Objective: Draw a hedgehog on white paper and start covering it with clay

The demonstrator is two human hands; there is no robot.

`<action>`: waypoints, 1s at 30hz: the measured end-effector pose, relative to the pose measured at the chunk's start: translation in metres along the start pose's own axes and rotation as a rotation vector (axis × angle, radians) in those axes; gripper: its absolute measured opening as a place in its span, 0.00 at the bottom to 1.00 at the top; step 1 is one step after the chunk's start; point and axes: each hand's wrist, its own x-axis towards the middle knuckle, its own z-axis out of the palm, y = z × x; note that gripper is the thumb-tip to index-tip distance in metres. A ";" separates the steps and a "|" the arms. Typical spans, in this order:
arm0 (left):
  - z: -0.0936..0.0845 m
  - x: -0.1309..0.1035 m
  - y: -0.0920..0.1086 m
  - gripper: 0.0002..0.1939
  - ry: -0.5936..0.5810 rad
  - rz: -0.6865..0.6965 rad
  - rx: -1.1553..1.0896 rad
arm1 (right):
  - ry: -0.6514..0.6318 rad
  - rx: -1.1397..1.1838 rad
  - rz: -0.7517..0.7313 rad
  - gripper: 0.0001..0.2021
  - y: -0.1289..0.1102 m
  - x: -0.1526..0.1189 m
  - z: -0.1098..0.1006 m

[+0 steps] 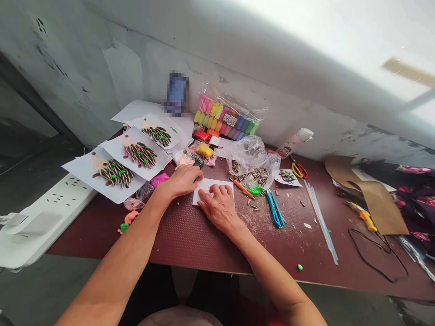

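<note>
A small white card (204, 184) lies on the dark red table in front of me. My right hand (220, 206) rests on it, fingers spread and bent, pressing on a bit of pale pink clay (210, 192) that mostly hides beneath them. At the card's left edge, my left hand (183, 181) has its fingers curled in; whatever may be between the fingertips is hidden. Just right of the card lie an orange pen-like tool (244, 189) and striped sunflower seeds (255, 176) in a clear plastic bag (249, 151).
Seed-covered hedgehog pictures (139, 155) and a white power strip (44, 213) occupy the left. Colored clay packs (226, 117) stand against the wall. To the right are a teal cutter (274, 208), scissors (299, 170), clear glue sticks (321, 222) and a yellow glue gun (365, 217) with its cord.
</note>
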 end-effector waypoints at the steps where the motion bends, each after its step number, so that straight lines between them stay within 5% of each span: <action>1: 0.000 0.000 0.000 0.12 -0.001 -0.001 0.002 | 0.003 -0.011 -0.002 0.17 0.000 0.000 0.000; 30: 0.001 0.000 -0.003 0.13 0.011 0.006 -0.004 | 0.092 -0.167 0.037 0.14 0.000 -0.010 0.008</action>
